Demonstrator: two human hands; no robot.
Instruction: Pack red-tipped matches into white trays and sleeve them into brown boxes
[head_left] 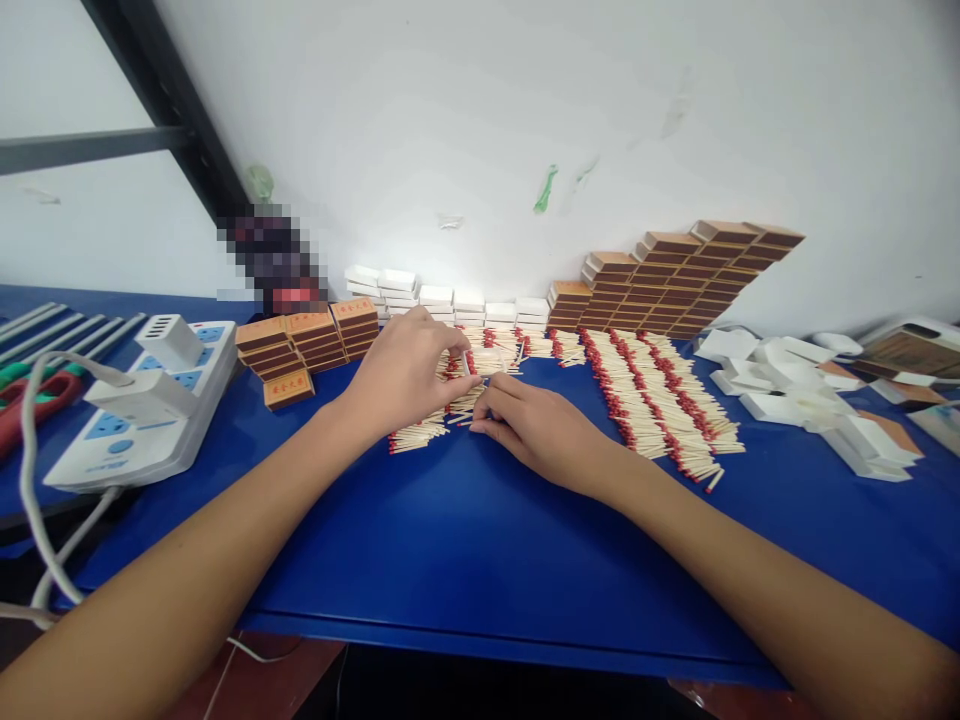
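Observation:
My left hand [412, 375] pinches a small white matchbox tray [484, 362] between thumb and fingers, above the matches. Just right of it, my right hand [529, 420] is closed, its fingertips at the tray's near side; whether it grips the tray or a match is too small to tell. Red-tipped matches [420, 433] lie under and around both hands. Several long rows of matches [660, 400] spread to the right. White trays [469, 305] are stacked behind the hands. Brown matchboxes [330, 340] stand piled at left, with a taller stepped stack [675, 280] at back right.
A white power strip [161, 410] with plugs and cables lies at left, beside red-and-green handled tools [45, 395]. Loose white trays and sleeves [810, 390] are heaped at right. The blue table [480, 560] meets a white wall behind; its front edge runs below my forearms.

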